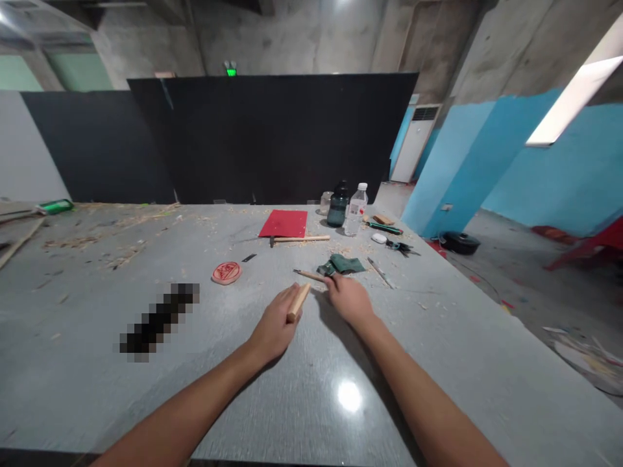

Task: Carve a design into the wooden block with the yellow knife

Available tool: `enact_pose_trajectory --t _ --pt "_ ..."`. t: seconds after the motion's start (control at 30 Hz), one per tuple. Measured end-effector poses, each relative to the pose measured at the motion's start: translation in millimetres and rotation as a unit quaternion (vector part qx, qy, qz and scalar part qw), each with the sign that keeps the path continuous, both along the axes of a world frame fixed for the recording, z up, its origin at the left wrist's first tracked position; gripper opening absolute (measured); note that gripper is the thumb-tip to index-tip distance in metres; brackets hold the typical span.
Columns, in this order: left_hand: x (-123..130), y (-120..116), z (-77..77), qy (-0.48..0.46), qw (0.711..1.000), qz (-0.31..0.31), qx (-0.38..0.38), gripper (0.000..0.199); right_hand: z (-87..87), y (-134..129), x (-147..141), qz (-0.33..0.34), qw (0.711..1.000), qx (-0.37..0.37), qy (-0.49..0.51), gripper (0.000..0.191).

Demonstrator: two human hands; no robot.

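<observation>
My left hand (275,327) is closed around a small pale wooden block (298,302), held tilted just above the table. To its right, my right hand (349,298) grips a slim wooden-handled tool (310,275) whose dark tip points left; its exact kind is too small to tell. The tool's tip is apart from the block. Just beyond the right hand lies a crumpled green cloth (346,263). A thin pointed tool (380,273) rests to the right of that cloth. Left of the hands sit a round wooden disc (226,272) with a red design and a small dark strip (249,257).
A hammer (302,239) lies before a red sheet (285,224). Behind stand a dark bottle (337,207), a clear water bottle (357,211) and a jar (326,203). Dark-handled cutters (402,247) lie right. Wood shavings (129,253) litter the grey table (272,415). A blurred dark patch covers something left.
</observation>
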State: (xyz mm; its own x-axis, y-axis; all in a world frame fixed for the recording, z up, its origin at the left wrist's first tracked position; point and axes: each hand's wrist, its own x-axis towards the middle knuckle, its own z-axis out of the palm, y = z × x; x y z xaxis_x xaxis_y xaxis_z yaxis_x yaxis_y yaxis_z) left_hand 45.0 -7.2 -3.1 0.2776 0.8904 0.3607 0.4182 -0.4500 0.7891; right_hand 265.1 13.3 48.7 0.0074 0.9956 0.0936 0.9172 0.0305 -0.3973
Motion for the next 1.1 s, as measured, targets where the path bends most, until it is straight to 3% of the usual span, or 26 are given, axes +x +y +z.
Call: enact_pose_trajectory --t 0.13,0.43,0.9,1.1 --pt "0 -2 -1.7 -0.002 1.0 -0.01 0.004 0.045 5.5 6 30 -0.045 0.998 0.036 0.001 0.039" --pt "-6 5 -7.9 -0.049 0.998 -0.016 -0.02 0.047 -9.2 -26 -27 0.111 0.993 0.043 0.009 0.036" --pt "-7 12 -22.0 -0.116 0.991 -0.026 -0.055 0.045 -2.1 -43 -39 0.213 0.977 -0.013 0.018 0.034" --pt "-6 11 -20.2 -0.114 0.992 -0.036 -0.043 0.046 -5.8 -42 -39 0.209 0.977 -0.023 0.03 0.035"
